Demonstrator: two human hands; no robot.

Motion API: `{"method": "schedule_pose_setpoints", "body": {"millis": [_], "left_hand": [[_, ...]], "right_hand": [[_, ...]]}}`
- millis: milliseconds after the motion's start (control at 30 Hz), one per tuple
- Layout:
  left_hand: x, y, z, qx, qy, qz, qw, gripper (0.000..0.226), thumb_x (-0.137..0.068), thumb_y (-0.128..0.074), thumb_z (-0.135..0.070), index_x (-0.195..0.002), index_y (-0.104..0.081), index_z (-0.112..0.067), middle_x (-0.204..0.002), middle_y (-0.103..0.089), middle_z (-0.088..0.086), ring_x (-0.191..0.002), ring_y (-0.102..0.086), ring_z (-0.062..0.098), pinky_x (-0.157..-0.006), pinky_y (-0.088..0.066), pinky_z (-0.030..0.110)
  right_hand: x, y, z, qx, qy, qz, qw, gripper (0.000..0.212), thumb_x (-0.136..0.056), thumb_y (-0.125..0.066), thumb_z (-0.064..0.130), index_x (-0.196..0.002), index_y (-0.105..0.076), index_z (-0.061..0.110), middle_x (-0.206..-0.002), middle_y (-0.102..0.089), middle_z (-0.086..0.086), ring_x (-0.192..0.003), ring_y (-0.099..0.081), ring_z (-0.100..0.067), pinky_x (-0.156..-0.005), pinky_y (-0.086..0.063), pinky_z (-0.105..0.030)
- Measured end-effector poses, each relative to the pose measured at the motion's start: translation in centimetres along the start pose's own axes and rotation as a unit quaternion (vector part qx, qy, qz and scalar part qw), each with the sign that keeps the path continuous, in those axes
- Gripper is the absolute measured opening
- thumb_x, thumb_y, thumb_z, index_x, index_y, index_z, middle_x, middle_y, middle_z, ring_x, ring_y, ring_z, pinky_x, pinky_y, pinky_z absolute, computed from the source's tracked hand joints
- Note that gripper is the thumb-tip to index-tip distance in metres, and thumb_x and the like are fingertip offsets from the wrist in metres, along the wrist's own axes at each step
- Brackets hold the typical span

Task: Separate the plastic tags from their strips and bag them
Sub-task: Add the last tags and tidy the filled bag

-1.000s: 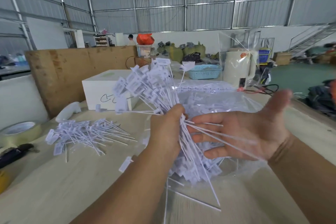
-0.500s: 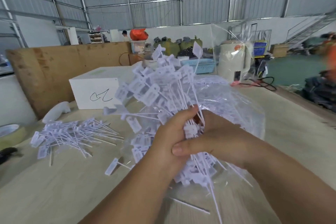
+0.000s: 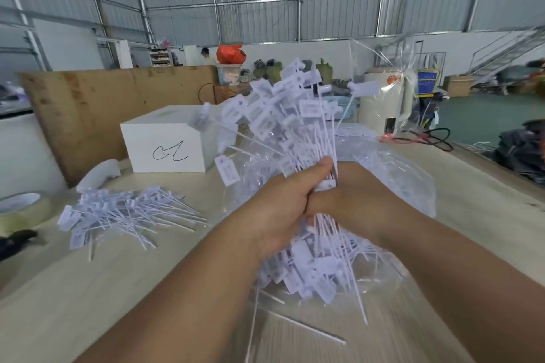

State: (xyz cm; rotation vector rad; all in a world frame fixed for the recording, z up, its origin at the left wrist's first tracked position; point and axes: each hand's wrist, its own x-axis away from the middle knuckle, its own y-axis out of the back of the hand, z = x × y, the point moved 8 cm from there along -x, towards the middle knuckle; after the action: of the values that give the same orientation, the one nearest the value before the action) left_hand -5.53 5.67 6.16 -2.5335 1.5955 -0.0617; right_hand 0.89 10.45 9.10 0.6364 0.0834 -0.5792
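Tags (image 3: 283,121) in a thick white bundle stood above a clear bag (image 3: 392,183), gripped at mid-stem by the left hand (image 3: 283,203) and right hand (image 3: 356,197); loose tags (image 3: 124,215) lay on the wooden table (image 3: 88,289) beside a white box (image 3: 165,144).

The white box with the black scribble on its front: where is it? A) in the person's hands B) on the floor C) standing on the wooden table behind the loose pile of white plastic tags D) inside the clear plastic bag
C: the white box with the black scribble stands on the wooden table, behind the loose pile of white plastic tags, clear of both hands.
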Motion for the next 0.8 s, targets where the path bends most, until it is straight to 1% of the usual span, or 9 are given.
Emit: {"method": "schedule_pose_setpoints", "body": {"millis": [67,100,200,367,500,567,633,700,800], "left_hand": [[-0.2,0.6,-0.4,-0.042,-0.005,-0.019,0.999,0.049,-0.078,-0.071,-0.051,-0.103,-0.073,-0.009,-0.111,-0.067,0.025,-0.098,-0.068,0.029,-0.093,-0.05,0.033],[-0.2,0.7,-0.6,-0.058,-0.009,-0.016,0.998,0.045,-0.083,-0.068,-0.05,-0.102,-0.074,-0.01,-0.111,-0.069,0.022,-0.1,-0.066,0.03,-0.095,-0.049,0.035],[-0.1,0.4,-1.6,-0.092,-0.033,0.034,0.995,0.035,-0.095,-0.057,-0.038,-0.109,-0.069,-0.008,-0.096,-0.07,0.007,-0.082,-0.065,0.013,-0.081,-0.053,0.028],[0.8,0.2,-2.8,-0.139,-0.067,0.067,0.986,0.031,-0.078,-0.053,-0.023,-0.104,-0.064,-0.011,-0.09,-0.069,0.005,-0.08,-0.065,0.008,-0.08,-0.054,0.029],[1.3,2.7,-3.0,-0.289,-0.105,-0.023,0.951,0.047,-0.077,-0.052,-0.018,-0.123,-0.051,-0.025,-0.112,-0.067,-0.008,-0.09,-0.066,0.009,-0.08,-0.056,0.035],[1.6,4.3,-3.4,-0.386,-0.141,-0.086,0.907,0.045,-0.088,-0.051,-0.01,-0.127,-0.052,-0.032,-0.117,-0.061,-0.009,-0.082,-0.061,-0.001,-0.068,-0.054,0.023],[1.8,5.2,-3.5,-0.432,-0.164,-0.117,0.879,0.035,-0.091,-0.05,-0.005,-0.102,-0.067,-0.034,-0.096,-0.066,-0.009,-0.067,-0.061,-0.002,-0.054,-0.046,0.012],[2.0,5.6,-3.5,-0.446,-0.183,-0.131,0.866,0.036,-0.09,-0.054,-0.002,-0.08,-0.068,-0.033,-0.082,-0.069,-0.009,-0.057,-0.061,0.0,-0.049,-0.043,0.01],[2.6,5.2,-3.7,-0.445,-0.229,-0.133,0.855,0.034,-0.085,-0.058,0.002,-0.077,-0.069,-0.029,-0.084,-0.07,-0.008,-0.07,-0.064,0.004,-0.066,-0.052,0.017]], "right_hand": [[-0.4,0.4,0.2,-0.005,0.006,-0.024,1.0,0.003,-0.07,-0.066,0.007,-0.07,-0.067,0.01,-0.07,-0.069,-0.013,-0.07,-0.066,-0.035,-0.068,-0.054,-0.05],[-0.6,0.6,0.3,-0.007,0.01,-0.036,0.999,0.011,-0.072,-0.063,0.005,-0.064,-0.065,0.013,-0.063,-0.066,-0.009,-0.062,-0.063,-0.028,-0.062,-0.051,-0.045],[-0.9,1.2,0.5,-0.017,0.014,-0.045,0.999,0.031,-0.075,-0.059,0.002,-0.052,-0.06,0.022,-0.049,-0.057,0.006,-0.05,-0.053,-0.007,-0.054,-0.041,-0.025],[-1.0,1.2,1.1,-0.015,0.045,-0.038,0.998,0.03,-0.073,-0.061,0.004,-0.05,-0.055,0.023,-0.047,-0.053,0.009,-0.048,-0.048,-0.004,-0.052,-0.039,-0.02],[-1.1,1.7,1.3,-0.035,0.042,-0.057,0.997,0.035,-0.074,-0.064,0.005,-0.046,-0.059,0.026,-0.044,-0.053,0.01,-0.041,-0.047,-0.003,-0.044,-0.037,-0.015],[-1.4,2.7,0.8,-0.06,0.016,-0.084,0.995,0.024,-0.071,-0.065,0.005,-0.051,-0.062,0.019,-0.045,-0.053,0.005,-0.042,-0.048,-0.011,-0.047,-0.038,-0.021],[-1.8,3.4,0.4,-0.077,-0.007,-0.099,0.992,0.008,-0.067,-0.064,0.004,-0.062,-0.06,-0.001,-0.048,-0.052,-0.007,-0.047,-0.045,-0.019,-0.054,-0.037,-0.031],[-1.8,3.7,0.3,-0.072,-0.02,-0.092,0.993,0.013,-0.066,-0.061,0.003,-0.065,-0.056,-0.009,-0.049,-0.051,-0.012,-0.051,-0.041,-0.022,-0.056,-0.034,-0.036],[-1.5,4.0,0.0,-0.043,-0.023,-0.083,0.995,0.018,-0.065,-0.061,0.005,-0.051,-0.051,0.003,-0.045,-0.049,-0.008,-0.046,-0.039,-0.019,-0.05,-0.032,-0.03]]}}
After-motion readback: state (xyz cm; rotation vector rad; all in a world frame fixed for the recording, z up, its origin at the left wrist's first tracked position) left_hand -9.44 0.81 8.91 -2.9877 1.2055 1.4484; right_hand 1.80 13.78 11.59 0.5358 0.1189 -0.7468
